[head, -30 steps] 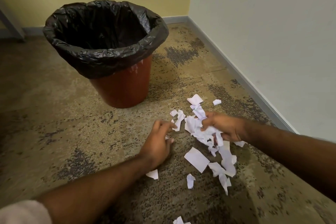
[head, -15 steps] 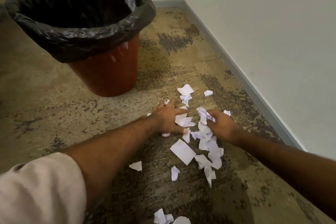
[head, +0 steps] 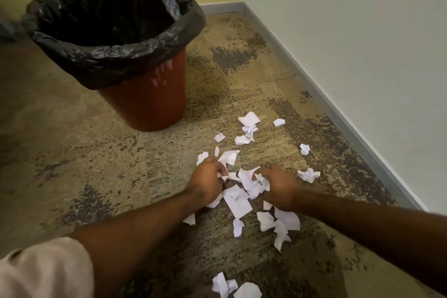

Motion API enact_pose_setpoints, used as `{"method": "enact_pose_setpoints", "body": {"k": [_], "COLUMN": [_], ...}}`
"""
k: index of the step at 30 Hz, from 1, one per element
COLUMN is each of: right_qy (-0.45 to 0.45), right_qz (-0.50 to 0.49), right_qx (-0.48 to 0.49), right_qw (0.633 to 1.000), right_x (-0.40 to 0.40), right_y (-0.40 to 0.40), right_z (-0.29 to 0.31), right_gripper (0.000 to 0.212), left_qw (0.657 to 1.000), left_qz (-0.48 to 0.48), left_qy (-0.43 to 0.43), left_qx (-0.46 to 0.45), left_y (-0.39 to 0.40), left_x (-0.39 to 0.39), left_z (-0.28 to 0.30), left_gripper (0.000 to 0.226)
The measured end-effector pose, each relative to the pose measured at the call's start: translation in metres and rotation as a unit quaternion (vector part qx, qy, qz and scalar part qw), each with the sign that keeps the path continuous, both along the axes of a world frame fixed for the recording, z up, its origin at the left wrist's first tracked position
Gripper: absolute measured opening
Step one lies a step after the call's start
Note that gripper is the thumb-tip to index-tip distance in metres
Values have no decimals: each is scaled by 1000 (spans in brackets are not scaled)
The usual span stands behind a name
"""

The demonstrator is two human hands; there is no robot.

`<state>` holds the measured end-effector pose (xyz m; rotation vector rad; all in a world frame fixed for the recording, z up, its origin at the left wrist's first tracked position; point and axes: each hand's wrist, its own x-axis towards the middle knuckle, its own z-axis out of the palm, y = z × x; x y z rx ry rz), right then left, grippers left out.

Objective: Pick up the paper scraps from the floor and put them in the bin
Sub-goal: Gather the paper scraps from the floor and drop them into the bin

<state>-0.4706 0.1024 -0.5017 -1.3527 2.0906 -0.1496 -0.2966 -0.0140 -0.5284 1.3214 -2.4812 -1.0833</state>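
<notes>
No text, label, brand, number or sign can be read anywhere in view. The paper scraps (head: 238,202) show only blank white faces, and the bin (head: 147,97) bears no readable marking.
</notes>
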Motion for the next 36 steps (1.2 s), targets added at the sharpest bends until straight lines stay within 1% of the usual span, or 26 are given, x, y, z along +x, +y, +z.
{"method": "enact_pose_setpoints", "body": {"k": [2,3,6,9,11,13,15,17,21,23,25,27,29,30,32,33,34,35,36], "right_qy": [-100,-135,-231,-347,-428,-486,-509,-528,-550,-562,-566,-560,-554,-556,-584,-610,-640,-661,-673], "right_qz": [-35,-50,-108,-173,-176,-168,-166,-153,-87,-66,-56,-55,-101,-138,-198,-214,-228,-238,-245], "right_qx": [-42,-62,-108,-149,-167,-179,-201,-225,-283,-301,-312,-315,-308,-302,-267,-240,-212,-193,-183], "right_qw": [993,988,961,910,871,839,821,804,781,767,761,764,767,762,741,724,703,685,673], "right_x": [1,3,12,25,34,42,48,53,68,81,96,113,132,139,152,157,160,161,160], "right_y": [-7,-11,-27,-44,-54,-64,-75,-87,-120,-140,-161,-182,-205,-216,-236,-243,-248,-252,-257], "right_z": [8,13,35,64,87,110,134,160,210,230,245,257,266,269,274,278,282,285,286], "right_gripper": [36,32,38,40,40,44,47,49,40,43,44,38,34,34,33,31,32,36,42], "left_qw": [999,999,996,986,974,960,944,929,905,891,875,862,847,837,799,777,762,750,738], "left_qz": [29,38,69,117,140,154,172,190,203,211,241,280,305,306,282,266,244,223,207], "left_qy": [5,10,47,116,174,231,279,316,374,402,419,424,432,446,496,519,534,543,553], "left_qx": [13,16,27,35,41,36,31,27,23,17,6,5,43,84,191,236,275,306,327], "left_y": [-6,-9,-19,-25,-28,-32,-37,-44,-66,-83,-102,-123,-142,-148,-154,-155,-156,-157,-157], "left_x": [11,17,30,36,37,36,36,38,49,57,68,80,93,98,107,111,115,119,121], "left_z": [9,15,36,65,90,116,143,170,222,245,262,275,282,284,287,287,287,287,286], "left_gripper": [15,14,7,8,18,15,8,7,7,7,10,15,25,33,46,45,40,32,31]}}
